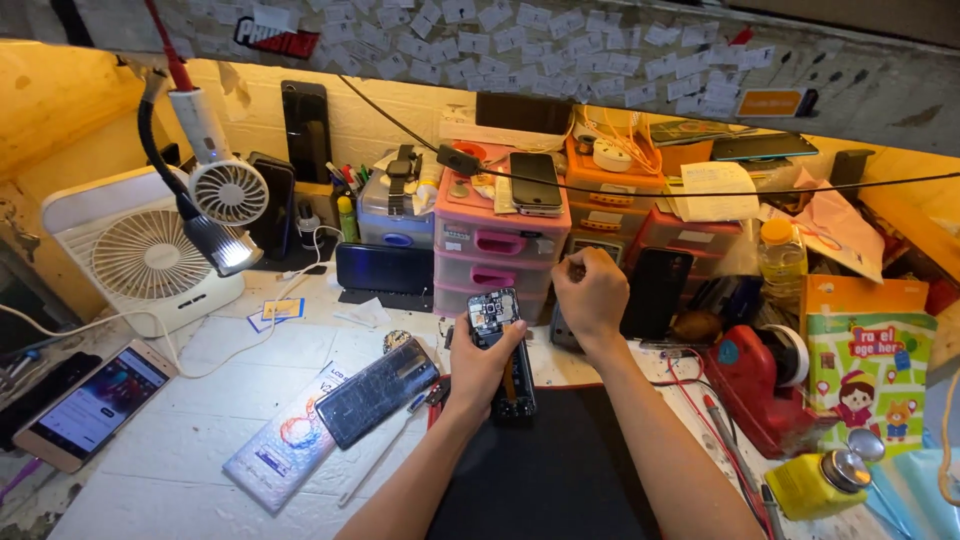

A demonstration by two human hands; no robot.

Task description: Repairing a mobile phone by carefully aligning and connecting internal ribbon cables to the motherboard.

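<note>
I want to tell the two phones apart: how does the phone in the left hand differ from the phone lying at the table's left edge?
The opened phone is held up in the left hand, its inner parts exposed; the lit phone lies flat on the table, closed. The opened phone shows no picture; the lit phone's screen glows. Both are slim rectangular phones.

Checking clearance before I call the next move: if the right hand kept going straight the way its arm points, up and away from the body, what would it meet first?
Most likely the pink drawer unit just beyond the right hand, around its lower drawers. The knuckles look nearly against it, though depth is hard to judge.
</note>
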